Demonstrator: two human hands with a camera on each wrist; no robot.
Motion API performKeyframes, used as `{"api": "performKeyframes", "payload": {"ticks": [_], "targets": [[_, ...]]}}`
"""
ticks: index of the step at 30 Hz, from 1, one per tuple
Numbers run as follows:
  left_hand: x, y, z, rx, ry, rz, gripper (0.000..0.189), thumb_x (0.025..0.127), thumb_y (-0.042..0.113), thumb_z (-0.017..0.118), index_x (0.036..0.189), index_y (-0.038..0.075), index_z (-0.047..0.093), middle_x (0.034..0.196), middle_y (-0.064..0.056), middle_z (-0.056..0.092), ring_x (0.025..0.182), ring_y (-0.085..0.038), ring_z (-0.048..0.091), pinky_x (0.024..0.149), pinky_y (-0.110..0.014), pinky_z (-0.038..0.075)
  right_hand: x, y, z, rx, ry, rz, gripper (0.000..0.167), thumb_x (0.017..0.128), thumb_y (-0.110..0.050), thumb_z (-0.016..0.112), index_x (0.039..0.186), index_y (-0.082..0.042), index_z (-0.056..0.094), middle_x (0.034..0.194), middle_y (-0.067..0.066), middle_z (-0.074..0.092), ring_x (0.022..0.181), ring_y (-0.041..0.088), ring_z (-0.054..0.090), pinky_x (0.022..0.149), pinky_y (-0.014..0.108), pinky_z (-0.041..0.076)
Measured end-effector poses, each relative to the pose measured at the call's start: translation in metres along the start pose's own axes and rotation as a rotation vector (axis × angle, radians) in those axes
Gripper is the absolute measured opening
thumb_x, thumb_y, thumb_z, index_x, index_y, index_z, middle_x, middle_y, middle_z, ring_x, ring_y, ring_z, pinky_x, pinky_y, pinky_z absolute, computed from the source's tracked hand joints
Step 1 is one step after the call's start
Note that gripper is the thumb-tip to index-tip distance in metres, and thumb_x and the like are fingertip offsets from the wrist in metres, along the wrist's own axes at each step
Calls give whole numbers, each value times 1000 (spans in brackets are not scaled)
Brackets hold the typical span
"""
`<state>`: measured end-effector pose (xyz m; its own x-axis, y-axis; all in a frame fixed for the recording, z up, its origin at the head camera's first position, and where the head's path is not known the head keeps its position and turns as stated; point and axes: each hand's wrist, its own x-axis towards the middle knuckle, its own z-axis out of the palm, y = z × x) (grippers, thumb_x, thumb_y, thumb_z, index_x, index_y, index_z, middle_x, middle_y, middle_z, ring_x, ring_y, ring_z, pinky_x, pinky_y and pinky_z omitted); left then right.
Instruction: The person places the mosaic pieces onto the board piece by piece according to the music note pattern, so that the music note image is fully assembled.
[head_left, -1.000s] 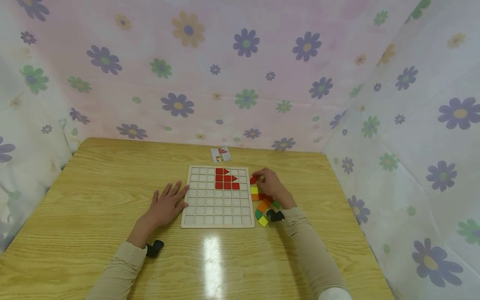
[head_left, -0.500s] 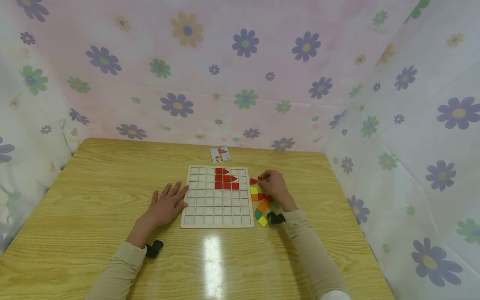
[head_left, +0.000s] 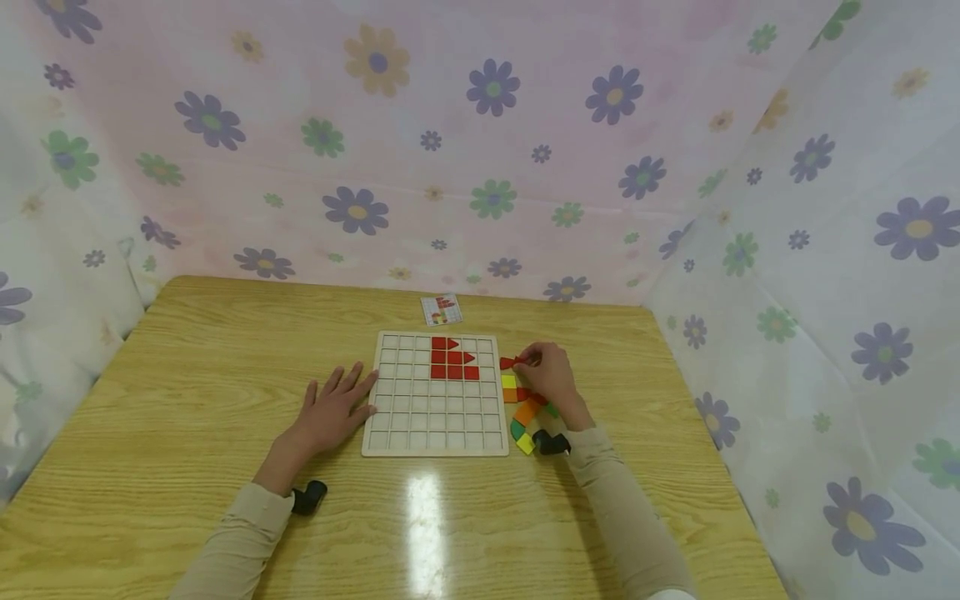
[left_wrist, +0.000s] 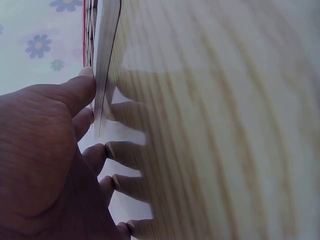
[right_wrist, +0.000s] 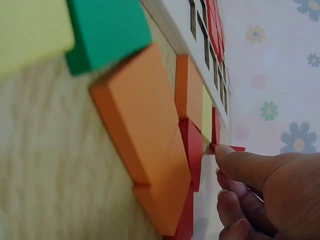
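A wooden grid board (head_left: 435, 417) lies on the table, with red blocks (head_left: 454, 372) in several of its upper cells. My left hand (head_left: 330, 414) rests at its left edge, fingers spread; the left wrist view shows the thumb (left_wrist: 80, 92) against the board's side (left_wrist: 106, 55). Right of the board, my right hand (head_left: 551, 372) pinches a small red block (head_left: 521, 361) between thumb and fingers. Another red block (head_left: 506, 363) lies just left of it, close to the board. In the right wrist view, the fingers partly hide the pinched block (right_wrist: 236, 148).
Beside the board's right edge lie loose blocks: yellow (head_left: 509, 381), orange (head_left: 527, 412), green (head_left: 517, 430) and red (head_left: 522, 394). A small picture card (head_left: 442, 309) lies behind the board. Flower-patterned cloth (head_left: 491, 150) hangs behind the table and at its sides.
My right hand has drawn slightly right and nearer from the red block by the board. It now holds a second red block, brought close beside the first. The left hand stays put.
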<state>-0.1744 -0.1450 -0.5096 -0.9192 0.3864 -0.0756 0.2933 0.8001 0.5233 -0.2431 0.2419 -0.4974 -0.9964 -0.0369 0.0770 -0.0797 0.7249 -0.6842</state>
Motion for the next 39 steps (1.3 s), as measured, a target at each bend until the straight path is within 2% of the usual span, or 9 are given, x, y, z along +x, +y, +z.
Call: {"api": "performKeyframes", "payload": {"ticks": [7, 12, 16, 19, 25, 33, 39], "targets": [[-1, 2, -1, -1, 2, 2, 61, 107, 31, 54, 160, 10, 33, 167, -22, 19, 153, -51, 10, 114, -78, 2, -3, 0, 6, 80, 17, -33, 9, 93, -10, 76, 94, -2, 74, 89, 13, 72, 74, 23, 64, 68, 33, 54], [-3, 4, -2, -5, 4, 0, 61, 107, 32, 54, 160, 10, 33, 167, -22, 19, 153, -51, 10, 114, -78, 2, -4, 1, 12, 164, -41, -107, 7, 95, -11, 73, 96, -4, 75, 92, 11, 74, 73, 20, 63, 66, 29, 53], [-4, 3, 0, -8, 1, -2, 61, 107, 32, 53, 160, 10, 33, 167, -22, 19, 153, -51, 10, 113, -78, 2, -5, 4, 16, 167, -95, -176, 7, 96, -10, 73, 97, -6, 78, 94, 8, 76, 75, 15, 63, 70, 27, 53], [-3, 1, 2, -4, 1, -1, 62, 107, 32, 53, 161, 11, 33, 167, -22, 19, 153, -51, 10, 113, -78, 2, -7, 4, 17, 180, -123, -201, 6, 95, -9, 73, 97, -5, 78, 92, 9, 77, 72, 15, 62, 68, 26, 53], [-2, 0, 3, -5, 8, 2, 61, 107, 32, 53, 161, 11, 33, 167, -22, 20, 153, -51, 10, 113, -78, 2, -9, -1, 19, 200, -153, -200, 6, 94, -8, 74, 95, -4, 78, 90, 11, 76, 67, 16, 60, 62, 25, 51], [-4, 5, -2, -7, 10, 7, 61, 107, 31, 54, 160, 9, 33, 167, -23, 21, 152, -52, 12, 113, -79, 4, -6, -5, 24, 180, -140, -153, 8, 96, -8, 71, 97, -4, 79, 90, 11, 76, 69, 14, 60, 64, 24, 50], [-3, 3, -1, -1, 17, 14, 61, 107, 31, 54, 160, 9, 34, 166, -23, 21, 152, -52, 13, 113, -79, 4, -4, -8, 28, 190, -152, -157, 9, 96, -8, 72, 98, -2, 79, 90, 12, 77, 72, 16, 64, 66, 25, 52]]}}
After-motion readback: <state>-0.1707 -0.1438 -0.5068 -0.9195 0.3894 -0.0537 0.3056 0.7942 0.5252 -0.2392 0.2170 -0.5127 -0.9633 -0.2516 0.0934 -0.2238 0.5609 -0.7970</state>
